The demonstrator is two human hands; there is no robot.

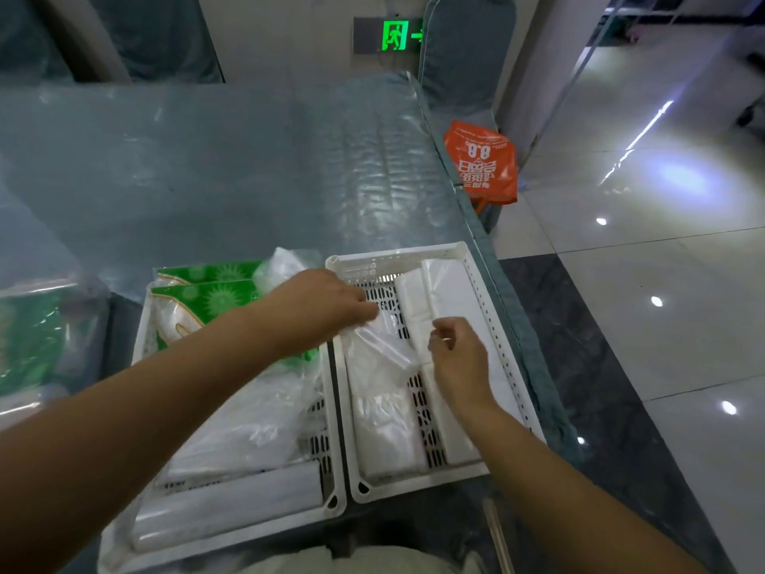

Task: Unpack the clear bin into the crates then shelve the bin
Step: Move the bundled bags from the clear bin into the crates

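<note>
Sitting at 1 o'clock off the table edge: an orange bag (482, 161) on the shiny floor, green exit sign (396, 35) glowing at 12. Crowding the left crate (335, 503) at 7 o'clock: green packs (207, 298), crinkly clear bags, a white roll (227, 505). Lying in the right crate (476, 258) at 5 o'clock: long white wrapped packs (449, 300). Left hand (327, 304) pinching a clear-wrapped pack (381, 354), fingers curled. Right hand (457, 350) nipping the wrapper edge of a white pack.
</note>
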